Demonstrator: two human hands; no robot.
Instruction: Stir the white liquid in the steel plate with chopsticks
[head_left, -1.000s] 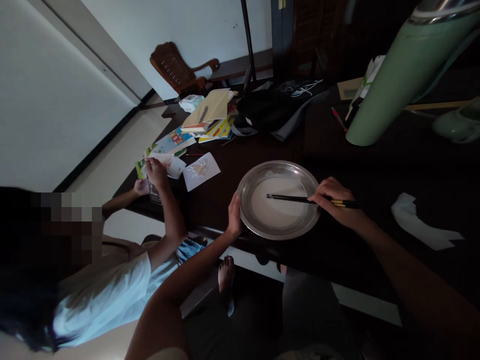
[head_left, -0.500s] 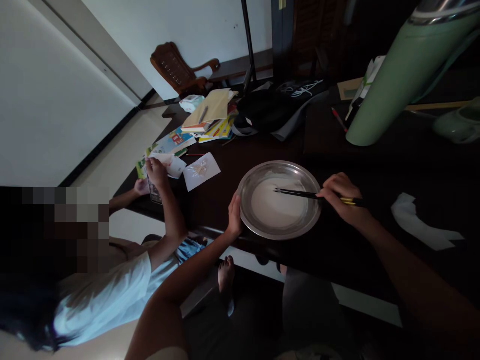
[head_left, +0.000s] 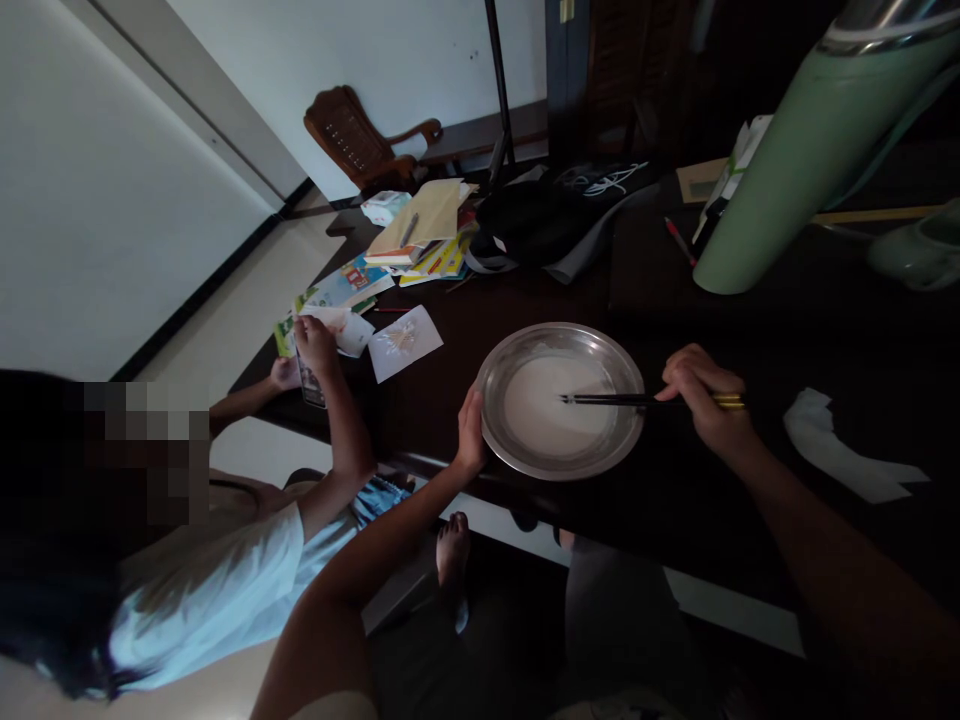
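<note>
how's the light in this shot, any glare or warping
Head view: dim and underexposed on the dark table, brighter at the white wall; soft glare along the metal plate rim; wide-angle bending tilts the green flask; chopsticks and right hand stay sharp.

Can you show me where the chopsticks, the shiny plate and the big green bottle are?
chopsticks point(head_left: 609, 399), head view, on the dark shafts over the plate
plate point(head_left: 495, 372), head view, on its left metal rim
green bottle point(head_left: 795, 150), head view, on the middle of its side
</note>
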